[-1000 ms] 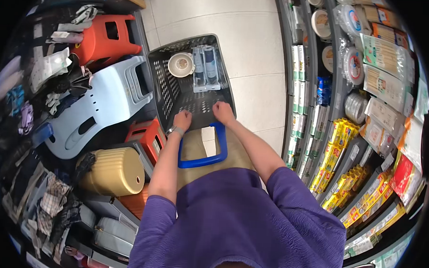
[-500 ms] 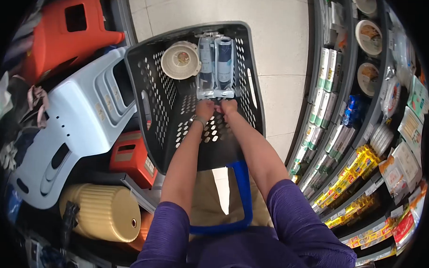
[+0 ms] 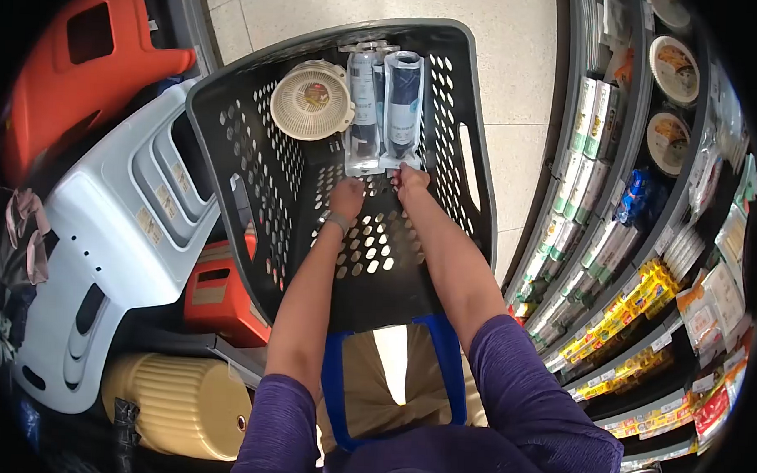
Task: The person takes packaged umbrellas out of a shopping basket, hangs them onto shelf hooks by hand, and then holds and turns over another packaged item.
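Observation:
Both arms reach down into a dark grey perforated basket (image 3: 368, 307). My right hand (image 3: 411, 179) has its fingers pinched at the bottom edge of a clear-wrapped dark blue roll (image 3: 403, 104). My left hand (image 3: 346, 198) is closed just below a second wrapped roll (image 3: 363, 111), and whether it holds anything is too small to tell. To the left of the rolls a round cream plastic strainer (image 3: 311, 101) with a label leans in the basket. The basket's blue handle (image 3: 453, 368) hangs down on the near side, close to my body.
At the left are a red stool (image 3: 76, 67), a light blue plastic stool (image 3: 129, 203), a smaller red stool (image 3: 218, 298) and a gold ribbed bin (image 3: 177, 400). Shelves with boxed rolls (image 3: 584, 119), bowls and yellow packets (image 3: 643, 300) line the right. Pale floor tiles (image 3: 518, 66) lie beyond the basket.
The basket appears larger and nearer in view. Both hands have moved from its near rim down inside, my right hand reaching the blue roll's end. The handle has swung down toward my body.

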`<state>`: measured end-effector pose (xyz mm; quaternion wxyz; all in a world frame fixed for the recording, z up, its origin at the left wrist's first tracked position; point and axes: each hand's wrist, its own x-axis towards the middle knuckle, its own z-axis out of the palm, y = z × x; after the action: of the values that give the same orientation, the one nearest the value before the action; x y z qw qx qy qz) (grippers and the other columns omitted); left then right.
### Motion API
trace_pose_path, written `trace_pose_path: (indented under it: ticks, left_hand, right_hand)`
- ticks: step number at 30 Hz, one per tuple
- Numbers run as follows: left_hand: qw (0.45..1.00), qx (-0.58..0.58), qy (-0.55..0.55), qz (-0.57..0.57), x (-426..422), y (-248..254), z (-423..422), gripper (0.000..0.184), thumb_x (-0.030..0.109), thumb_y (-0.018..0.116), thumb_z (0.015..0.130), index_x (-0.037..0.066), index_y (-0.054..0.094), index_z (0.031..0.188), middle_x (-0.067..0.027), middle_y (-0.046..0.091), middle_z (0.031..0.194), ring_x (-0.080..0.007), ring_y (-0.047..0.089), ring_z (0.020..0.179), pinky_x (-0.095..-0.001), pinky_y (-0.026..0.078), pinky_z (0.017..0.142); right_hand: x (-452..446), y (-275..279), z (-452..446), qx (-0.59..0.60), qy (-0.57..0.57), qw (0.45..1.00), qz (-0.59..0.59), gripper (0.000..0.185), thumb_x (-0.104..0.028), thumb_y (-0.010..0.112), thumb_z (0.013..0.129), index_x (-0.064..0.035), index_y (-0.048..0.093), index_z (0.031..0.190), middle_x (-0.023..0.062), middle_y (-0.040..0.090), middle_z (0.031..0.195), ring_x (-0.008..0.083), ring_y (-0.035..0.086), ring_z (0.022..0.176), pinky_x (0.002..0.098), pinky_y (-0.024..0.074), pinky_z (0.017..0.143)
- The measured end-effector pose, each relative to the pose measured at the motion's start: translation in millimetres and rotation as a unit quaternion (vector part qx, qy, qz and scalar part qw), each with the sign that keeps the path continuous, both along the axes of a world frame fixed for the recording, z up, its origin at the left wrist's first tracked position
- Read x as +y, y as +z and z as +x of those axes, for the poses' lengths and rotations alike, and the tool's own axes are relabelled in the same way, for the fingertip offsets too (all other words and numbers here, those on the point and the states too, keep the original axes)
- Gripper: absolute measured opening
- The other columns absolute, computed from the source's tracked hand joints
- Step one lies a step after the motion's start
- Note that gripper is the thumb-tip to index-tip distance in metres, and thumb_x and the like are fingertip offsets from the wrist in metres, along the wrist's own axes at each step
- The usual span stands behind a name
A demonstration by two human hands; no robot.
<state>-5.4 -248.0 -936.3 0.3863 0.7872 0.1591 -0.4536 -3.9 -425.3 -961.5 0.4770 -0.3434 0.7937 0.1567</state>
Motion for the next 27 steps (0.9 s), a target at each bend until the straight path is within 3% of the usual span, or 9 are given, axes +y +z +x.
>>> trace_pose_path:
  ticks: [5, 7, 8, 9, 13, 15, 20, 21, 27]
  left_hand:
    - [0.999, 0.005, 0.045, -0.025, 0.8, 11.1, -7.8, 0.020, 0.022, 0.063, 0.090, 0.006, 0.072, 0.094, -0.0166, 0.073, 0.091, -0.0361, 0.070, 0.088, -0.0444, 0.055, 0.081]
    - [0.982, -0.153, -0.109, 0.028, -4.8, 45.1, 7.4, 0.011, 0.009, 0.062, 0.090, 0.002, 0.069, 0.095, -0.0149, 0.072, 0.081, -0.0345, 0.070, 0.072, -0.0394, 0.056, 0.070]
    - [0.991, -0.114, -0.063, -0.009, -8.1, 67.0, 14.0, 0.013, 0.004, 0.061, 0.086, 0.001, 0.067, 0.097, -0.0190, 0.070, 0.085, -0.0412, 0.067, 0.080, -0.0435, 0.055, 0.075]
    - [0.990, -0.125, -0.064, -0.012, -12.7, 89.3, 21.1, 0.013, 0.004, 0.061, 0.086, 0.001, 0.067, 0.097, -0.0190, 0.070, 0.085, -0.0412, 0.067, 0.080, -0.0435, 0.055, 0.075]
    - [0.959, -0.232, -0.140, -0.077, -20.2, 155.1, 29.9, 0.041, -0.001, 0.064, 0.078, 0.002, 0.055, 0.118, -0.0234, 0.059, 0.115, -0.0429, 0.059, 0.107, -0.0476, 0.051, 0.089]
    - [0.962, -0.189, -0.180, -0.081, -26.1, 201.7, 42.1, 0.053, -0.001, 0.069, 0.078, 0.004, 0.047, 0.126, -0.0229, 0.053, 0.120, -0.0461, 0.057, 0.108, -0.0513, 0.050, 0.087]
    - [0.936, -0.315, -0.154, -0.045, -28.4, 278.2, 46.2, 0.020, 0.010, 0.053, 0.094, 0.004, 0.053, 0.113, -0.0224, 0.056, 0.114, -0.0453, 0.062, 0.096, -0.0532, 0.052, 0.078]
    - [0.925, -0.342, -0.163, -0.021, -27.0, 285.2, 47.4, 0.022, 0.004, 0.057, 0.091, 0.004, 0.054, 0.113, -0.0218, 0.055, 0.117, -0.0453, 0.061, 0.097, -0.0503, 0.051, 0.078]
    - [0.808, -0.548, -0.216, -0.010, -18.8, 387.8, 76.5, 0.022, 0.005, 0.065, 0.082, 0.003, 0.061, 0.103, -0.0159, 0.063, 0.104, -0.0351, 0.060, 0.101, -0.0447, 0.050, 0.088]
  right_hand:
    - [3.5, 41.3, 4.5, 0.009, 0.051, 0.998, -0.022, 0.013, -0.001, 0.065, 0.091, 0.0069, 0.060, 0.082, 0.0143, 0.064, 0.067, 0.0188, 0.057, 0.046, 0.0302, 0.0371, 0.036]
    - [4.4, 72.6, 5.1, 0.004, 0.095, 0.995, -0.007, 0.011, 0.000, 0.065, 0.087, 0.0069, 0.061, 0.080, 0.0136, 0.064, 0.064, 0.0179, 0.056, 0.044, 0.0299, 0.0351, 0.036]
    - [5.0, 84.9, 3.8, -0.008, 0.075, 0.997, -0.008, 0.009, 0.002, 0.064, 0.083, 0.0079, 0.061, 0.076, 0.0145, 0.065, 0.064, 0.0186, 0.058, 0.044, 0.0307, 0.0353, 0.035]
    - [6.8, 98.4, 1.8, -0.018, 0.054, 0.998, -0.008, 0.008, 0.005, 0.062, 0.080, 0.0090, 0.061, 0.073, 0.0154, 0.066, 0.063, 0.0194, 0.059, 0.044, 0.0314, 0.0355, 0.033]
    - [12.7, 163.2, -1.6, -0.066, 0.049, 0.995, 0.059, 0.006, 0.000, 0.065, 0.087, 0.0050, 0.065, 0.085, 0.0114, 0.066, 0.069, 0.0174, 0.061, 0.050, 0.0290, 0.0379, 0.038]
    - [14.9, 206.5, 9.4, -0.094, 0.064, 0.990, 0.085, 0.006, -0.001, 0.066, 0.087, 0.0049, 0.065, 0.085, 0.0108, 0.066, 0.069, 0.0163, 0.060, 0.050, 0.0283, 0.0373, 0.038]
    - [8.5, 292.2, 36.7, -0.220, 0.174, 0.956, 0.089, 0.013, -0.004, 0.067, 0.087, 0.0025, 0.065, 0.076, 0.0086, 0.063, 0.066, 0.0134, 0.054, 0.047, 0.0263, 0.0345, 0.037]
    - [5.6, 307.7, 41.7, -0.237, 0.179, 0.949, 0.104, 0.016, -0.005, 0.066, 0.088, 0.0018, 0.064, 0.074, 0.0081, 0.062, 0.065, 0.0130, 0.052, 0.046, 0.0261, 0.0337, 0.037]
    - [-10.8, 387.9, 48.8, -0.294, 0.151, 0.925, 0.187, 0.014, -0.007, 0.066, 0.089, -0.0022, 0.063, 0.076, 0.0036, 0.058, 0.064, 0.0113, 0.049, 0.047, 0.0254, 0.0331, 0.037]
